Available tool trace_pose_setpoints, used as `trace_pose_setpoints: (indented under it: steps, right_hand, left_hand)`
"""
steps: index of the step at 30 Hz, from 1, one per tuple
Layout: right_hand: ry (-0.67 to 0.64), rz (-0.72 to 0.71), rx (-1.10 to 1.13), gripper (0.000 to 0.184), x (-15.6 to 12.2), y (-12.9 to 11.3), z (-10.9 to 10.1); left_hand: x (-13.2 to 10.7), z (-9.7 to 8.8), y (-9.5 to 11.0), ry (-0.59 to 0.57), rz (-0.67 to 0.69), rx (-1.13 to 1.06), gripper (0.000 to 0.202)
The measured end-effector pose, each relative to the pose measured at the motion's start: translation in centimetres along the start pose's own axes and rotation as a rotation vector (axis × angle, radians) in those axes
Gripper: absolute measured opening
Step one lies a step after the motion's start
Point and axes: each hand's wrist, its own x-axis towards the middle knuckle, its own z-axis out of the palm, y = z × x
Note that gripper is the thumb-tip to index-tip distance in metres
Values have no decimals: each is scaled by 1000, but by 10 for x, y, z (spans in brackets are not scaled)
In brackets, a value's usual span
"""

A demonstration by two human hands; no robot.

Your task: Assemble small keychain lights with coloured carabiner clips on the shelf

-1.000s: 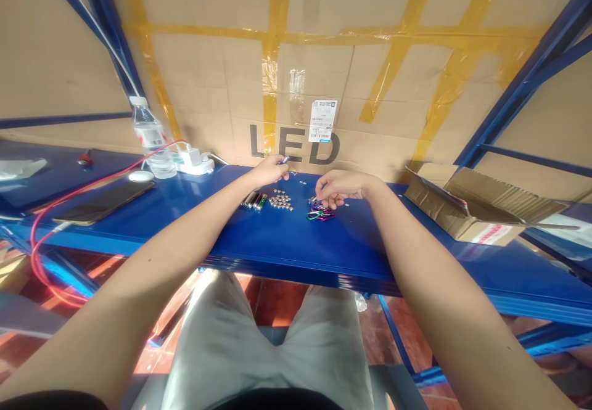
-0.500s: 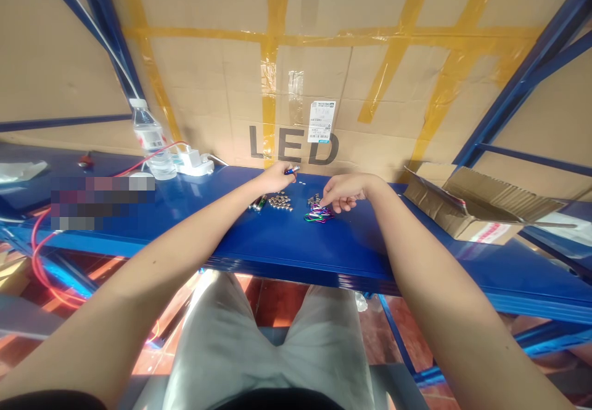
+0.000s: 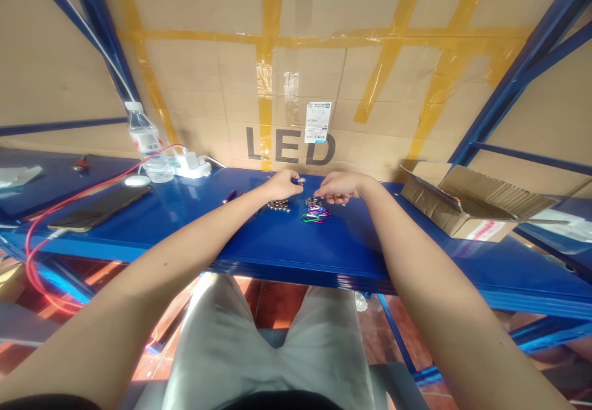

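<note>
My left hand (image 3: 280, 183) is closed on a small blue metal tube (image 3: 299, 180) whose tip points right. My right hand (image 3: 339, 187) is closed in a pinch close to that tip, on something too small to make out. Both hover over the blue metal shelf (image 3: 277, 237). Under them lie a heap of small silvery parts (image 3: 279, 205), a bunch of coloured carabiner clips (image 3: 316, 215) and a few more small tubes (image 3: 230, 196) partly hidden by my left forearm.
A large taped cardboard box marked LED (image 3: 296, 89) stands behind the shelf. An open carton (image 3: 467, 206) lies at the right. At the left are a water bottle (image 3: 144, 140), a white charger (image 3: 191, 163), a red cable (image 3: 74, 200) and a dark phone (image 3: 99, 206).
My left hand has brought the small tube to the right, toward my right hand. My right hand has lifted from the clips and now pinches near the tube's tip. The view shifted slightly.
</note>
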Motion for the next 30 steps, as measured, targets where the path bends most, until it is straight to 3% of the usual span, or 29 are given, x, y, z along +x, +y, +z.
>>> trace_pose_setpoints:
  steps: [12, 18, 23, 25, 28, 30]
  right_hand:
    - [93, 32, 3, 27, 6, 4, -1]
    - [155, 38, 27, 27, 5, 2, 0]
    - [197, 23, 25, 28, 7, 3, 1]
    - [211, 24, 30, 28, 10, 4, 2]
    - [239, 35, 16, 28, 12, 5, 3]
    - [253, 42, 2, 28, 11, 4, 5]
  left_hand:
    - [7, 6, 5, -199, 11, 28, 16]
    - [5, -4, 9, -80, 38, -46, 24]
    - [0, -37, 6, -12, 57, -101, 14]
    - [-4, -57, 0, 60, 53, -28, 17]
    - [-14, -88, -14, 276, 22, 129, 17]
    - [-20, -105, -24, 294, -17, 268, 29]
